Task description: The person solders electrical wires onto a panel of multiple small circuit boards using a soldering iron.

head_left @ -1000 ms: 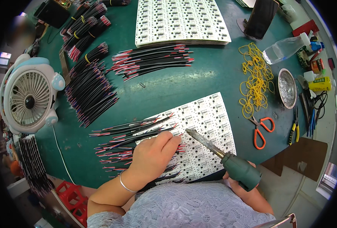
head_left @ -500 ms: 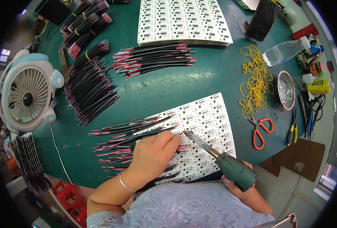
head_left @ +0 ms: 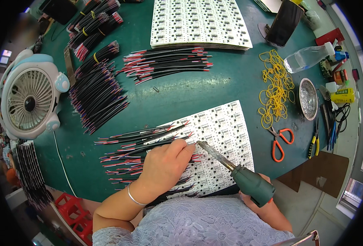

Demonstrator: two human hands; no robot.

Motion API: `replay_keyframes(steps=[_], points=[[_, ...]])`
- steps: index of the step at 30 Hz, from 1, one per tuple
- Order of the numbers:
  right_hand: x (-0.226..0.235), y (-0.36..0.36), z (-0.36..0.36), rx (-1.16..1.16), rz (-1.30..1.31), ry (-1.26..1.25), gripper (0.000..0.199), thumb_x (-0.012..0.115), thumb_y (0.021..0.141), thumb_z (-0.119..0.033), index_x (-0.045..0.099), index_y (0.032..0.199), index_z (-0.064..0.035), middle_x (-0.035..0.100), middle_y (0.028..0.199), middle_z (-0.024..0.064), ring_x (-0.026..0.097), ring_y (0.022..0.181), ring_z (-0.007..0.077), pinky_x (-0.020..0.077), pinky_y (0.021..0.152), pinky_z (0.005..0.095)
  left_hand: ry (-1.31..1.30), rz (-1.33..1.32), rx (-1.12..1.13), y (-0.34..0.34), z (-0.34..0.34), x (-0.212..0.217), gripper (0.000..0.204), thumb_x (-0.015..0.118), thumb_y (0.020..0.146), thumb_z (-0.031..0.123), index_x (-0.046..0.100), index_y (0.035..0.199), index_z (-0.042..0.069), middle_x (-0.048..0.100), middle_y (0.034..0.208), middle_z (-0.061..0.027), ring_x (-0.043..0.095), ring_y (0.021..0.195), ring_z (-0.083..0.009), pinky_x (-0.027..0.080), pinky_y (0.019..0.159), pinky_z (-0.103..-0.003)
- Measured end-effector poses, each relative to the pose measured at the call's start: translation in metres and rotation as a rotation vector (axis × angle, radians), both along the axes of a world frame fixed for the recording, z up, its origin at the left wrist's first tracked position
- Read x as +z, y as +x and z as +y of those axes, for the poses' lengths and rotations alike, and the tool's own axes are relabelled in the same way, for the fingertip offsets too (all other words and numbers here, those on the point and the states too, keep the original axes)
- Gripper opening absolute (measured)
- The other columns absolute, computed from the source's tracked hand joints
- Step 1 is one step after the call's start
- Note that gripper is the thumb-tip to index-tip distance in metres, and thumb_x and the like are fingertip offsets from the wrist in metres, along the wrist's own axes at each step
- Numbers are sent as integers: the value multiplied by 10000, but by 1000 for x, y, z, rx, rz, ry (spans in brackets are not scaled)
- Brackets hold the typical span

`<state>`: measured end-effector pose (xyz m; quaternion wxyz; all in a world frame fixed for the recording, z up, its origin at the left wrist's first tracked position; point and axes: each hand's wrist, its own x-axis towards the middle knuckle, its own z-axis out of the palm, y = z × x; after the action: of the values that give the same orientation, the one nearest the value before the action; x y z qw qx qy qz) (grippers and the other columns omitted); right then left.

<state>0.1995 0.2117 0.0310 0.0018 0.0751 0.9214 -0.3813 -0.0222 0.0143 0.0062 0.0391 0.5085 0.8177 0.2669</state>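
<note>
A white circuit board panel (head_left: 226, 135) lies on the green table in front of me. Black and red wires (head_left: 136, 141) are laid in rows across its left part. My left hand (head_left: 165, 166) presses down on these wires, fingertips pinched on one wire at the board. My right hand (head_left: 263, 205) grips the green handle of a soldering iron (head_left: 239, 174). The iron's metal tip sits right beside my left fingertips, on the board.
A small white desk fan (head_left: 28, 100) stands at the left. Wire bundles (head_left: 97, 96) and a loose wire pile (head_left: 169, 63) lie beyond, with stacked white boards (head_left: 198, 22) at the back. Yellow rubber bands (head_left: 273, 92), orange scissors (head_left: 280, 143), a metal dish (head_left: 308, 98) and a bottle (head_left: 306, 57) sit right.
The soldering iron's tip has slid left across the board until it meets my left fingertips. My left hand has stayed on the wires.
</note>
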Motion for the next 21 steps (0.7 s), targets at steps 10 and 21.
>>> replay_keyframes(steps=[10,21], points=[[12,-8,-5,-40,95,-29,349,566,887,-26,454,1214,22,647,790,84,646,683,163,489,721,300,-22,-25,-11,-2,1,4,347,691,614,27,666,957,74,578,857,-44,595,614,-208,487,518,-309],[-4,16,-9,-208,-52,-142,304,732,668,-54,687,969,-55,670,969,128,650,823,289,529,727,356,15,51,-87,-10,3,6,198,641,723,90,667,919,89,586,818,-33,599,668,-197,475,534,-308]])
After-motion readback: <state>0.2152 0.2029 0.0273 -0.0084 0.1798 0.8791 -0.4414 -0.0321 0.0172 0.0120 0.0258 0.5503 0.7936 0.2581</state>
